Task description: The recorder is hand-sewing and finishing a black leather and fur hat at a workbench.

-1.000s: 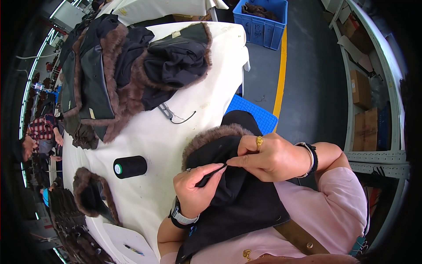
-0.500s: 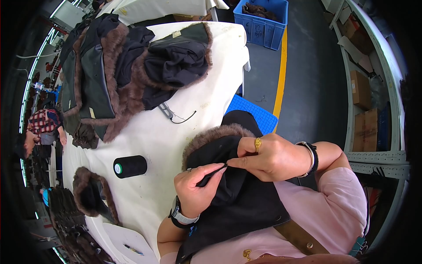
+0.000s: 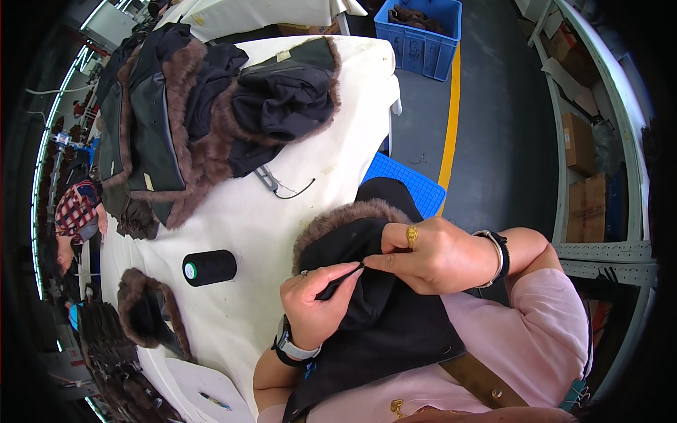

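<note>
A black cloth garment piece with a brown fur edge (image 3: pixel 395 326) lies across my lap, by the table's near side. My left hand (image 3: pixel 319 302) pinches a fold of its black cloth between thumb and fingers. My right hand (image 3: pixel 434 255) is closed too, its thumb and forefinger meeting the left fingertips at that fold. Whatever sits between the right fingertips is too small to make out. To the left, a spool of black thread (image 3: pixel 215 268) lies on its side on the white-covered table (image 3: pixel 247 233).
Fur-trimmed dark garments (image 3: pixel 204 134) are heaped at the far left of the table. Scissors-like grey snips (image 3: pixel 266 178) lie beside them. A small fur-edged piece (image 3: pixel 151 310) and a pen (image 3: pixel 215 400) are nearer. Blue crates (image 3: pixel 419 46) stand on the floor; shelving (image 3: pixel 599 252) is at right.
Both my hands stay at the same fold, with barely any shift. At the far left, another person in a checked shirt has leaned lower and nearer the table.
</note>
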The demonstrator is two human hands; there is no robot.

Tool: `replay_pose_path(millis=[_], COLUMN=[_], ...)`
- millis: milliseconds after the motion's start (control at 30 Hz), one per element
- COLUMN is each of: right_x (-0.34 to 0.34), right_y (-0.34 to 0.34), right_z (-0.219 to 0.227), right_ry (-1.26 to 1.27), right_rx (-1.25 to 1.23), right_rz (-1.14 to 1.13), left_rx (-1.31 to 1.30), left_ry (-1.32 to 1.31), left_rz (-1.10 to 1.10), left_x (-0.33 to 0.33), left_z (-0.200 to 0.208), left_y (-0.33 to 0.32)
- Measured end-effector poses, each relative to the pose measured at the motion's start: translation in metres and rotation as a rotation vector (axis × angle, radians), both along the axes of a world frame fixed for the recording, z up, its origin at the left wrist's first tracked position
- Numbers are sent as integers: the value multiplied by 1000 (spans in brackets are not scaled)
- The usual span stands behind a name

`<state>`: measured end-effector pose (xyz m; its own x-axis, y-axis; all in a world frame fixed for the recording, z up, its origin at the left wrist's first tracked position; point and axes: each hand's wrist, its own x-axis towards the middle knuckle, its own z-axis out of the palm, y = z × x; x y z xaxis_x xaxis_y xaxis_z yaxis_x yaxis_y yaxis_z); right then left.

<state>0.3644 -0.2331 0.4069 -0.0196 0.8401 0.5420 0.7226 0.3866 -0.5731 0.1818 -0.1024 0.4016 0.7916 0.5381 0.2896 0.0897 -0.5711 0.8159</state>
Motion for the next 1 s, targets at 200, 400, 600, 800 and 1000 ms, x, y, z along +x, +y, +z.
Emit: replay_pose_path(millis=[200, 400, 600, 800, 1000], right_x=[-5, -8, -10, -11, -14], right_y=[0, 0, 2, 1, 2], right_z=[0, -11, -21, -19, -20], right_ry=[-38, 176, 514, 499, 514], right_rx=[1, -2, -99, -81, -36], right_rz=[-36, -44, 9, -6, -25], left_rx=[-1, -24, -76, -89, -124], left_ry=[-1, -11, -25, -37, -47], left_rz=[4, 12, 12, 17, 14], left_x=[0, -1, -3, -3, -2], left_z=[-1, -2, -3, -4, -4], left_y=[0, 0, 0, -1, -2])
